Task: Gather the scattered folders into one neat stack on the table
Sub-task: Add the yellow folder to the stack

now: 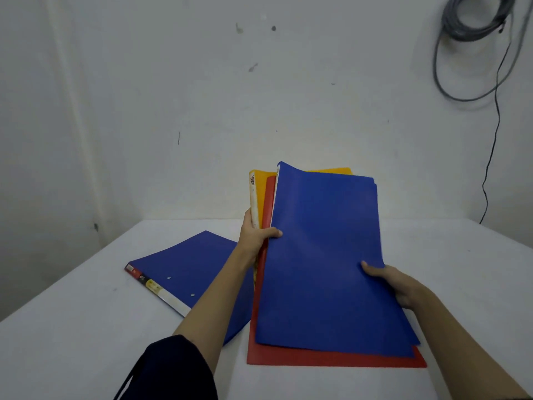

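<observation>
Both hands are holding a bundle of three folders tilted up off the table (86, 327). The left hand (255, 236) is gripping the spine side, its fingers (272, 233) clamped over the edge of the top blue folder (326, 255), with the red folder (331, 360) and the yellow folder (259, 192) pinched behind them. The right hand (396, 284) is gripping the opposite long edge, thumb lying on the blue cover, the other fingers hidden beneath — so they are closed on the bundle too.

The bundle is not yet square: the red folder is sticking out below the blue one near the wrists, and the yellow one is poking out beyond the left fingers at the far end. A second blue folder (184, 264) is lying flat on the table just left of the left forearm, partly under it, apart from the bundle.

The step in hand appears to be evening up the held folders. To do it well, the grip should probably be loosened slightly so the covers can slide, with the lower edges tapped on the table until they are lining up — spines kept on the left-finger side. The slick covers may be prone to fanning out, so pressure from both sides is worth keeping. The loose blue folder is waiting to be added.
</observation>
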